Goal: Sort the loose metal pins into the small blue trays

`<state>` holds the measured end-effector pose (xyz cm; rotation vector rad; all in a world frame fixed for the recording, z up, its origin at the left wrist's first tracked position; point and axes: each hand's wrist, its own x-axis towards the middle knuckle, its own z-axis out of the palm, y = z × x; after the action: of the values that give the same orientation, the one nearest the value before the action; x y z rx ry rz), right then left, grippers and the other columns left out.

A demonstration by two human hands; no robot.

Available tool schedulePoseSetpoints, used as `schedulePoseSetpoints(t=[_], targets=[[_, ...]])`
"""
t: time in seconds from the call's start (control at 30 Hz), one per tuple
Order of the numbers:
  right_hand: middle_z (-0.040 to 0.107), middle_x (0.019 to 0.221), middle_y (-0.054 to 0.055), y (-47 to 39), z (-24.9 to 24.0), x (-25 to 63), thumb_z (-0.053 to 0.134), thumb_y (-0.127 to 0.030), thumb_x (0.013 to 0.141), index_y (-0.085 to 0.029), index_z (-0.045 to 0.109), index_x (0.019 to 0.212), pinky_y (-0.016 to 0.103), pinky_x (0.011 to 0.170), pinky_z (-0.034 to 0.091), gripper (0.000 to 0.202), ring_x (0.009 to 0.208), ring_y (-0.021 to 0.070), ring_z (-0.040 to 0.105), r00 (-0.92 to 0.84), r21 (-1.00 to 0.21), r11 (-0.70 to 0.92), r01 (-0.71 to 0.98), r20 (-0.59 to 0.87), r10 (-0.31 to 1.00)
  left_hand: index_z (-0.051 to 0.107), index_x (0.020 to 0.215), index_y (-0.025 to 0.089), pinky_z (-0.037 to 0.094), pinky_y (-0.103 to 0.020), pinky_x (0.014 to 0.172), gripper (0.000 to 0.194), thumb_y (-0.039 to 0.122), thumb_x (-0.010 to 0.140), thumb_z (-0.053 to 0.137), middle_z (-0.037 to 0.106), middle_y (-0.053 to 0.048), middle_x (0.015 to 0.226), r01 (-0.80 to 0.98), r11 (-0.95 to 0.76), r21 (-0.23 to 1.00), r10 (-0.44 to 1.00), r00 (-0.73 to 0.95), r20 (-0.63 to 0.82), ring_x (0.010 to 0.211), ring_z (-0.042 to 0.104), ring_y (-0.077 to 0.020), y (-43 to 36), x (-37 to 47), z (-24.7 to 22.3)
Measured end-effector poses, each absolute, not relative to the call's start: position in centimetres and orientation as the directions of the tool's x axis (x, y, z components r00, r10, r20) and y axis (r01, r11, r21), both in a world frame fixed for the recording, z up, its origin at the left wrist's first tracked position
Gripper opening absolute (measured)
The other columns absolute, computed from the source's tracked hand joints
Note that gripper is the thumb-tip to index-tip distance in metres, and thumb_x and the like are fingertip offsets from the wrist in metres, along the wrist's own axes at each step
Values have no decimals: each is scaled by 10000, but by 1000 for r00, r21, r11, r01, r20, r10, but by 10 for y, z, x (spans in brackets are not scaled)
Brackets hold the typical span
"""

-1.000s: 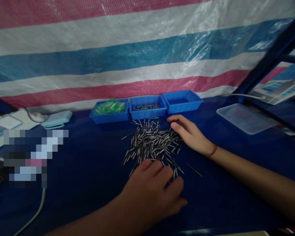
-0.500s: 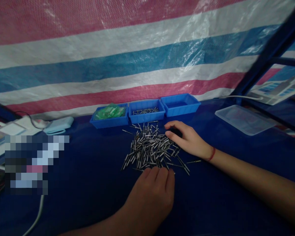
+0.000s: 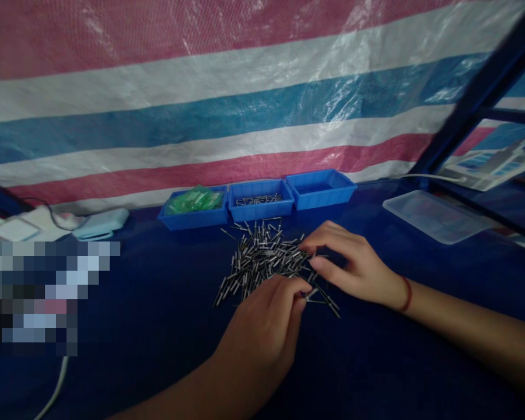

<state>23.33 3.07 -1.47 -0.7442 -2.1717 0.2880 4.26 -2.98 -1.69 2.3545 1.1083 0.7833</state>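
A loose pile of metal blind rivets [image 3: 266, 254] lies on the dark blue tabletop. My left hand [image 3: 266, 326] is at the near edge of the pile, thumb and forefinger pinched together. A rivet [image 3: 311, 294] shows at those fingertips, partly covered by them. Over the right edge of the pile is my right hand [image 3: 359, 265], a red cord round its wrist. Its fingers curve forward with the thumb apart from the forefinger, and rivets lie at the tips. The undersides of both hands are hidden.
Behind the pile stand three blue bins: one with green bags [image 3: 196, 200], a middle bin [image 3: 262, 208] with rivets, and a right bin [image 3: 326, 198]. A clear plastic lid [image 3: 437, 216] lies right. At left are a light blue case [image 3: 100, 223] and white cable [image 3: 56, 388].
My left hand has turned and moved forward, its thumb and forefinger now showing with a rivet. My right hand has shifted nearer and slightly right. A thin yellowish piece beside it is out of sight.
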Motion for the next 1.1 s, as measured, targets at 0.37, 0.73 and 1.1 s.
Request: schedulePoseSetpoints(t=[0.37,0.73,1.1], targets=[[662,797,38,4,-1,220,475,-227,902,-169,618,912,280,654,446,154,714,136,567,-644,-230,874,429,601,474,435,1164,205,481,-319,755,290,104,900,369,600,-45,972,562,-598,571,801,399,446,879,584,-163,-19,39,-16],[665,872,38,-3,-5,213,429,-185,908,-182,596,955,266,706,488,174,790,132,611,-551,-506,734,454,487,677,487,1113,210,514,-301,763,315,214,811,576,607,-45,988,252,-378,891,925,147,351,860,615,-152,-21,47,-16],[645,805,16,-6,-7,211,424,-180,904,-188,581,832,242,709,484,172,757,114,603,-531,-648,666,371,440,724,600,865,181,485,-248,631,78,202,844,528,625,1,776,278,-391,878,919,178,353,676,596,-116,-14,45,-9]])
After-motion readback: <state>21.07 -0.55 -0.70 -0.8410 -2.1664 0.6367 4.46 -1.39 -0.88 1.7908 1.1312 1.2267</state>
